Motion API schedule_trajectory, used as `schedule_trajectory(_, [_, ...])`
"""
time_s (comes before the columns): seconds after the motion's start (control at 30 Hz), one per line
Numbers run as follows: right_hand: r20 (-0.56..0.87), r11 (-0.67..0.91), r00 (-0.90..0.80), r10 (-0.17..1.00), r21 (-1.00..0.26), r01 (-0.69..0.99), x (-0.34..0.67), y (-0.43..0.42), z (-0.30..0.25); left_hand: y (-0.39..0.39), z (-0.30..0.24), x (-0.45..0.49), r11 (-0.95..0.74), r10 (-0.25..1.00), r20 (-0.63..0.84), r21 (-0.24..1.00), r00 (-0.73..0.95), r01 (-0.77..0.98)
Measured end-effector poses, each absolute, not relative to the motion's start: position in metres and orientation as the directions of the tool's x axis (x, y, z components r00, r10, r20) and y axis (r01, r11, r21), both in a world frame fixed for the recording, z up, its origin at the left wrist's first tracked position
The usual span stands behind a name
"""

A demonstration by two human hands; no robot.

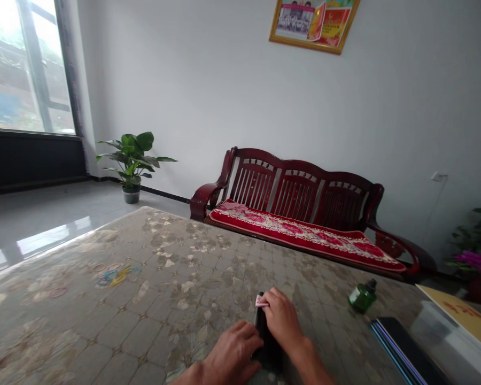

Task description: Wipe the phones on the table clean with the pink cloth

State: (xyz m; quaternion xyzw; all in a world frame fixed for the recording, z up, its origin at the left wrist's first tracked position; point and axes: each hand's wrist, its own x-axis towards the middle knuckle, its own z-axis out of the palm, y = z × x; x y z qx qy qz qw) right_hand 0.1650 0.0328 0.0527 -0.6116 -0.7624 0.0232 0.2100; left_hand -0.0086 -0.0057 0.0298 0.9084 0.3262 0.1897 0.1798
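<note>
A long black object [271, 353], perhaps a wallet or pouch, is at the near side of the table, partly covered by both hands. My left hand [237, 346] is closed at its left edge, fingers curled against it. Over its far right part, my right hand [282, 320] pinches a small pale pink, flat piece [260, 301] at the far end. Whether that piece is paper or cloth, I cannot tell. My fingers hide much of the black object's upper side.
A patterned cloth [152, 299] covers the table. Coloured bands [118, 275] lie to the left. On the right are a green bottle [362, 297], dark flat items [404, 347] and a clear plastic box [436, 326]. Beyond the table stands a wooden bench [296, 184].
</note>
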Motion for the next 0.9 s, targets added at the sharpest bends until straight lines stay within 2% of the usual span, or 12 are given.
schedule_trajectory(0.13, [0.294, 0.339, -0.258, 0.92, -0.273, 0.9, 0.163, 0.018, 0.051, -0.006, 0.03, -0.008, -0.705, 0.674, 0.223, 0.478, 0.704, 0.524])
schedule_trajectory(0.37, [0.3, 0.207, -0.113, 0.947, -0.302, 0.931, 0.182, 0.045, 0.051, -0.005, 0.028, -0.008, -0.703, 0.676, 0.214, 0.475, 0.705, 0.53])
schedule_trajectory(0.53, [0.292, 0.139, -0.034, 0.956, -0.346, 0.928, 0.197, 0.043, 0.049, -0.004, 0.024, -0.004, -0.716, 0.673, 0.213, 0.427, 0.708, 0.552])
schedule_trajectory(0.73, [0.301, 0.19, -0.085, 0.95, -0.337, 0.922, 0.174, 0.042, 0.048, -0.001, 0.022, -0.002, -0.717, 0.673, 0.197, 0.407, 0.712, 0.565])
schedule_trajectory(0.9, [0.303, 0.158, -0.052, 0.952, -0.34, 0.927, 0.191, 0.044, 0.045, -0.002, 0.023, -0.003, -0.717, 0.672, 0.199, 0.414, 0.713, 0.56])
